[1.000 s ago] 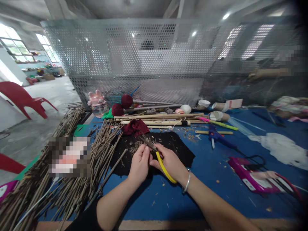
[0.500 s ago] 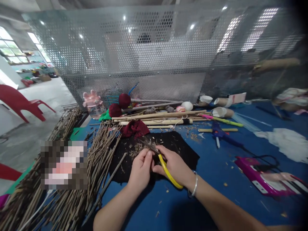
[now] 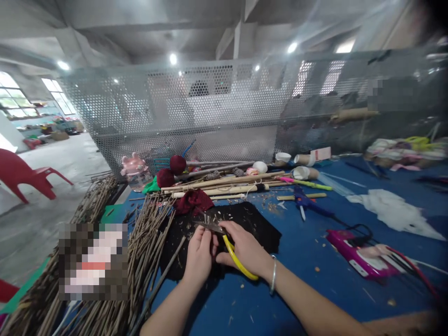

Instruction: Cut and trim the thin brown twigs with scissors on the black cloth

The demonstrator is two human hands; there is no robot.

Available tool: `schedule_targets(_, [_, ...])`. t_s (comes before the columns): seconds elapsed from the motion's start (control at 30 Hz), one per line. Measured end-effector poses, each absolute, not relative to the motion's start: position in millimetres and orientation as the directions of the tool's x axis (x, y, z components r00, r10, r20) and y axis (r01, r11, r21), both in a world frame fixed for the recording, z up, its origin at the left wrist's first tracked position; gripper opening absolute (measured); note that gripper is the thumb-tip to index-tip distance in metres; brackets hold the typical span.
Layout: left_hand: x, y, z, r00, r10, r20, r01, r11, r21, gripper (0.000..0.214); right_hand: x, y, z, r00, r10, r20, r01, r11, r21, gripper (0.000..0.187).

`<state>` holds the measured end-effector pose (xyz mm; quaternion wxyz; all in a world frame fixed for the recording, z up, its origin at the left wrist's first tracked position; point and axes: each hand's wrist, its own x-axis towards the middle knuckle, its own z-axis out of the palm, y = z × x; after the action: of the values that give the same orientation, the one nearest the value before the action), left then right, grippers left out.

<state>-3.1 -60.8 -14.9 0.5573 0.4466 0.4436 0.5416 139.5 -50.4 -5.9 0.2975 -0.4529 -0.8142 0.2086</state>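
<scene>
Twigs [image 3: 144, 242] at left, scissors [image 3: 213, 227] above black cloth [image 3: 262, 225].
The twigs look light, stiff, snappable, best taken mid-length; left hand [image 3: 199, 254] pinched narrow (contents hidden); right hand [image 3: 245, 243] wrapped round the scissors' yellow handle [image 3: 241, 269], probably hard and slick; past the cloth's right edge, blue table [image 3: 297, 266] gives room nearer than the glue gun [image 3: 307, 203].

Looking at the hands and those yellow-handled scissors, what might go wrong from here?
The right hand holds the scissors with the blades close to the fingers of the left hand, so a slip could nip them.
Small loose bits lie around the blades over the black cloth; a knock might scatter them.
The twigs lie beside the left forearm, which could snag or scratch on them.
</scene>
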Motion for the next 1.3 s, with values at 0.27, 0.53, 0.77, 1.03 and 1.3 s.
schedule_targets(0.27, [-4,-66,-4,0.096,0.995,-0.008,-0.254,0.033,0.967,0.025,139,-49,-15,-0.468,0.805,0.365,0.507,0.583,-0.635,0.070])
schedule_targets(0.53, [-3,-67,-5,0.092,0.995,0.029,-0.286,-0.001,0.958,0.026,142,-46,-13,-0.468,0.793,0.390,0.455,0.594,-0.663,0.069])
schedule_targets(0.77, [-2,-67,-12,0.085,0.994,0.062,-0.171,-0.047,0.984,0.028,146,-47,-15,-0.464,0.794,0.392,0.487,0.599,-0.635,0.067])
schedule_targets(1.03, [-1,-65,-10,0.072,0.996,0.044,-0.238,-0.026,0.971,0.029,144,-50,-7,-0.437,0.839,0.323,0.557,0.535,-0.636,0.049])
schedule_targets(1.3, [-2,-64,-14,0.055,0.996,0.063,-0.123,-0.056,0.991,0.029,141,-52,-7,-0.414,0.842,0.347,0.615,0.540,-0.575,0.050])
